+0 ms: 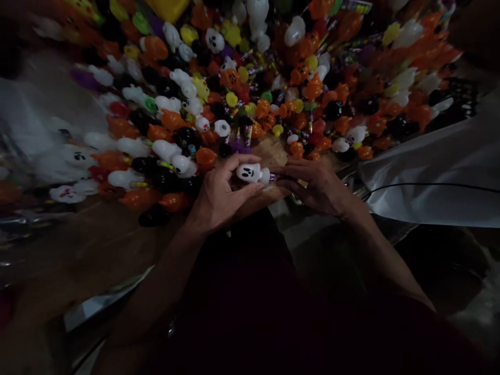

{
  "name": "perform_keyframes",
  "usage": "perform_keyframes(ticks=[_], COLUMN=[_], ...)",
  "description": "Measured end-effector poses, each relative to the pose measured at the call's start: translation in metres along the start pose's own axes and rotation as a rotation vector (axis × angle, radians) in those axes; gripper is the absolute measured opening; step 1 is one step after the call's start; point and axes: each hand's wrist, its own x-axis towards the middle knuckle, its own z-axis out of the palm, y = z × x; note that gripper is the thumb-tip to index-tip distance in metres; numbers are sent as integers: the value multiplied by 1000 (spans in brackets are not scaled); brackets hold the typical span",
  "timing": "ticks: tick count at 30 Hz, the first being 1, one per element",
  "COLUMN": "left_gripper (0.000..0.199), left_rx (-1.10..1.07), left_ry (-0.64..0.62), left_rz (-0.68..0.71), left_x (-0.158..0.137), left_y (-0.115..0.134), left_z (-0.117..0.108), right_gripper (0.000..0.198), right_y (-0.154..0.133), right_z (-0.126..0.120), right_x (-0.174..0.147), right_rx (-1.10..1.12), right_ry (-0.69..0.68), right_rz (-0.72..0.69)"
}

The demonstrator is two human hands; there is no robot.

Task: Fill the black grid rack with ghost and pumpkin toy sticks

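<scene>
A small white plastic skull figure (pixel 249 173) with a black painted face lies sideways between my two hands, low over the table's front edge. My left hand (pixel 223 194) grips its head, thumb below and fingers above. From its neck a short patterned tube (pixel 272 177) sticks out to the right. The fingers of my right hand (pixel 312 182) close round that tube and hide most of it. Just beyond the hands stand similar patterned tubes (pixel 248 136) with purple ends, and an orange plastic figure (pixel 205 158) lies left of them.
A large heap of orange, white, black and yellow plastic figures (pixel 230 78) covers the table (pixel 275 148). Clear plastic bags (pixel 50 104) lie at the left. A white sheet (pixel 437 172) with a black cable (pixel 422 184) across it is on the right.
</scene>
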Motion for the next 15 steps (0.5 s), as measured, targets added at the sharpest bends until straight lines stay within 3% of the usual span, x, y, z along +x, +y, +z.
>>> perform_keyframes(ticks=[5,8,10,13,15], left_gripper=[53,69,65,43,34], left_rx=[48,229,378,492,617], left_ry=[-26,-7,125,524,632], left_rz=[47,108,90,142,233], left_x=[-4,-16,-29,-46,-55], left_y=[3,18,30,43,41], left_z=[4,-6,-20,-45,-58], right_gripper=[29,23,21,25,25], right_y=[10,18,26,36,37], right_z=[15,36,56,89,108], right_x=[-8,-12,-11,0,11], right_rx=[-87,39,156,251,283], right_ry=[-19,26,104,251,306], right_rz=[-66,0,103,189,182])
